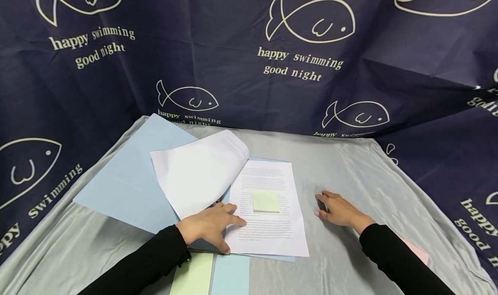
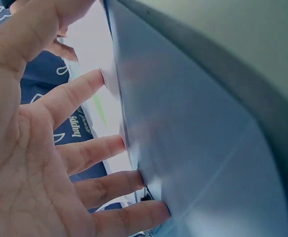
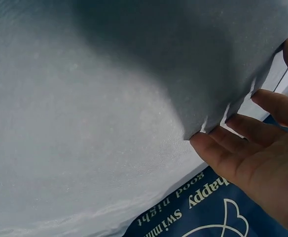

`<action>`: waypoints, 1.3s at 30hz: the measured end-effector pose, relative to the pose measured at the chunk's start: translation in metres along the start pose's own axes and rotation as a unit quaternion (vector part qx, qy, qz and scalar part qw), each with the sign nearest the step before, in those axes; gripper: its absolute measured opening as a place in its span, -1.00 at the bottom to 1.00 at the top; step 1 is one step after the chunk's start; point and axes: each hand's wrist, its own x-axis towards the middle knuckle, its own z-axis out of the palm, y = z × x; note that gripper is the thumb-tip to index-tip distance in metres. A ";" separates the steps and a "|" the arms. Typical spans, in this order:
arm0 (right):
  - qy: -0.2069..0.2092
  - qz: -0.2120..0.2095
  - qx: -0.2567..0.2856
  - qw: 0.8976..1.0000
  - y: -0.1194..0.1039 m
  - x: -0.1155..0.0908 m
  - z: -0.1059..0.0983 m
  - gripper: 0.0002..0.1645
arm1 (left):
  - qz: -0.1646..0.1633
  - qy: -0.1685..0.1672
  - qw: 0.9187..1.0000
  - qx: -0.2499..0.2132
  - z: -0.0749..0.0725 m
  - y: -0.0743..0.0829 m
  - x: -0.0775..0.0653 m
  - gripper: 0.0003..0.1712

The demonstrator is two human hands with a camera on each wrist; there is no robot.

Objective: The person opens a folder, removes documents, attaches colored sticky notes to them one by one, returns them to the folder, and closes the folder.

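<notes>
An opened light-blue folder (image 1: pixel 128 169) lies on the table, its cover spread to the left. On its right side is a printed white sheet (image 1: pixel 268 238), with a pale green sticky-note pad (image 1: pixel 266 200) on its middle. Other white pages (image 1: pixel 198 169) are turned over to the left and curl upward. My left hand (image 1: pixel 210 226) spreads its fingers across the fold, fingertips touching the sheet and folder. A small dark clip part (image 2: pixel 146 197) shows near those fingers in the left wrist view. To the right of the sheet, my right hand (image 1: pixel 340 208) rests its fingertips on the cloth, holding nothing.
A pale green piece (image 1: pixel 192 277) and a light-blue piece (image 1: pixel 231 277) lie side by side at the front edge. Something pink (image 1: pixel 416 251) is partly hidden behind the right sleeve. Grey cloth (image 1: pixel 330 156) covers the table; a dark-blue fish-print curtain (image 1: pixel 241 70) hangs around it.
</notes>
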 end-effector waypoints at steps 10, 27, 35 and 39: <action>0.002 0.004 -0.007 1.000 -0.003 0.001 0.000 -0.29 | -0.024 -0.005 1.000 0.011 0.001 0.002 0.000 0.00; -0.001 -0.015 -0.001 1.000 -0.003 0.001 0.000 -0.31 | 0.048 0.014 0.998 -0.031 -0.003 -0.008 -0.001 -0.45; -0.004 -0.015 -0.001 1.000 -0.002 0.001 0.000 -0.31 | 0.102 0.090 0.991 -0.010 0.007 -0.009 -0.014 -0.86; -0.008 -0.005 0.001 1.000 -0.004 -0.001 0.000 -0.31 | 0.140 0.132 0.981 -0.003 0.010 -0.003 -0.020 -0.90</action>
